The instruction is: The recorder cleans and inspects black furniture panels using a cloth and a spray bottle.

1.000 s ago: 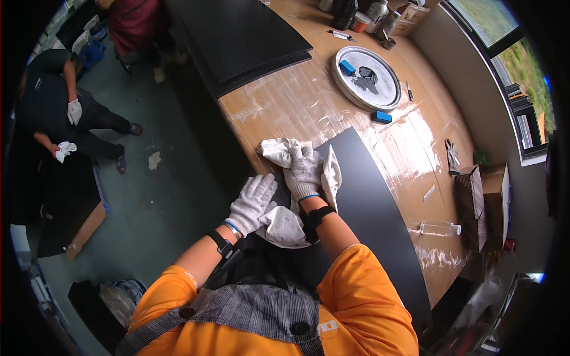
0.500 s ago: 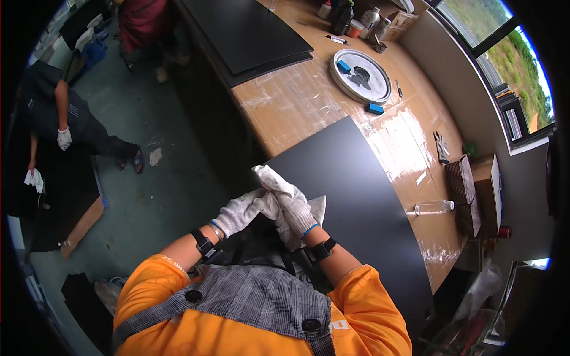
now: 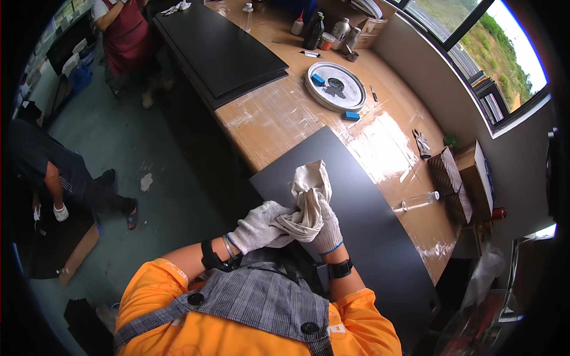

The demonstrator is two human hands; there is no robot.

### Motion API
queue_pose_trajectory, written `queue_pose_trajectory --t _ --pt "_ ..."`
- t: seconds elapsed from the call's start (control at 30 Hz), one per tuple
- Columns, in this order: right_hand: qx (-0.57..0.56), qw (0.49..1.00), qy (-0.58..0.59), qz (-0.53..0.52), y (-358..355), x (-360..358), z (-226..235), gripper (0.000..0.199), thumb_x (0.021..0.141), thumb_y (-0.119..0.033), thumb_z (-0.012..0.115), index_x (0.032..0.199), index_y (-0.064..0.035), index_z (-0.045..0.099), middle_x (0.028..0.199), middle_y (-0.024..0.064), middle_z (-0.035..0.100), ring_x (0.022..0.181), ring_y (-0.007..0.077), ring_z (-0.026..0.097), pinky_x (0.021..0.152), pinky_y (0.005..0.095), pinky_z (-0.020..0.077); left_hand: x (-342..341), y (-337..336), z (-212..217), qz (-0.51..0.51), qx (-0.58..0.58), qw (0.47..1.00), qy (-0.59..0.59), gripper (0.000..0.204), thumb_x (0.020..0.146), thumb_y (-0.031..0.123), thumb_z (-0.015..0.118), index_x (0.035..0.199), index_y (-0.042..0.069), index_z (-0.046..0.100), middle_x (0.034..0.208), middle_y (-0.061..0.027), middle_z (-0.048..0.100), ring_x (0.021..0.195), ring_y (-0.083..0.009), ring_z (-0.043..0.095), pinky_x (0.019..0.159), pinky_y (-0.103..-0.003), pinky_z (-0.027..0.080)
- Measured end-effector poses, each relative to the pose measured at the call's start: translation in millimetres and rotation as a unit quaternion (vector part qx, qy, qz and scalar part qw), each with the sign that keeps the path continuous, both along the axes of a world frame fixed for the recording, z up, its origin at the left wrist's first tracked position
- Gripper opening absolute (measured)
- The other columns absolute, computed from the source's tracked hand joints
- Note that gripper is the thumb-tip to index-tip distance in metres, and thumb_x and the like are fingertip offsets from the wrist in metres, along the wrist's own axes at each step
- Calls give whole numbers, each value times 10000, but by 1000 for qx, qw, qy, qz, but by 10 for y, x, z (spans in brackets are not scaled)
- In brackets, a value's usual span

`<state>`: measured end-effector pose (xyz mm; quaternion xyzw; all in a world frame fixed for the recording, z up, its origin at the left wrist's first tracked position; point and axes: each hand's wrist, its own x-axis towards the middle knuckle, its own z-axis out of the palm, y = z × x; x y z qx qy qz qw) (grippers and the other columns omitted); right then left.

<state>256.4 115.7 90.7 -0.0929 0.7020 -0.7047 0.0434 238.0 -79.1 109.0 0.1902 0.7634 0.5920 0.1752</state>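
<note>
Head view, two hands [image 3: 257,226] [image 3: 328,230], one held cloth [image 3: 309,210]

orange short-sleeved shirt [image 3: 231,335], grey checked apron [image 3: 255,292], black buttons [image 3: 309,328], off-white knit gloves [image 3: 258,226], black wrist straps [image 3: 341,269]

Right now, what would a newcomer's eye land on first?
Probably the crumpled off-white cloth, bunched between the white-gloved left hand and white-gloved right hand, seen against a flat dark-grey panel. Then, perhaps, the round whitish disc with a dark patch on the brown table beyond, one blue block on it and a second blue block beside its near rim.
</note>
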Motion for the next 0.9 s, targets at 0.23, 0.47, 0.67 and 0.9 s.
queue_pose_trajectory --t 0.23,0.47,0.67,0.9 --pt "399 868 295 33 267 73 146 401 974 -226 440 1331 -45 406 1280 109 492 1150 252 505 1030 395 417 -416 378 293 -95 49 951 290 383 707 170 743 1068 117 629 1031 -88 622 977 -271 606 891 -383 471" --pt "-296 908 -253 -157 1036 3 -24 280 923 -179 566 1106 32 568 986 110 641 864 198 647 756 305 560 -714 874 -81 -104 -61 917 380 652 758 343 717 1296 62 476 1317 -164 488 1226 -353 449 1069 -450 317" --pt "-456 821 -107 -325 2177 -427 308 270 938 -196 541 1133 -12 560 969 64 621 895 181 615 791 326 533 -1125 614 -359 -24 -155 929 334 637 860 481 585 1314 51 462 1303 -164 496 1227 -350 441 1056 -434 330" --pt "497 704 -59 -504 3498 -824 -548 496 789 -219 668 1220 -24 517 1226 167 522 1135 300 514 961 393 427 -1401 198 -586 64 -346 917 185 703 858 523 565 1321 11 432 1312 -206 477 1229 -355 436 1041 -414 349"
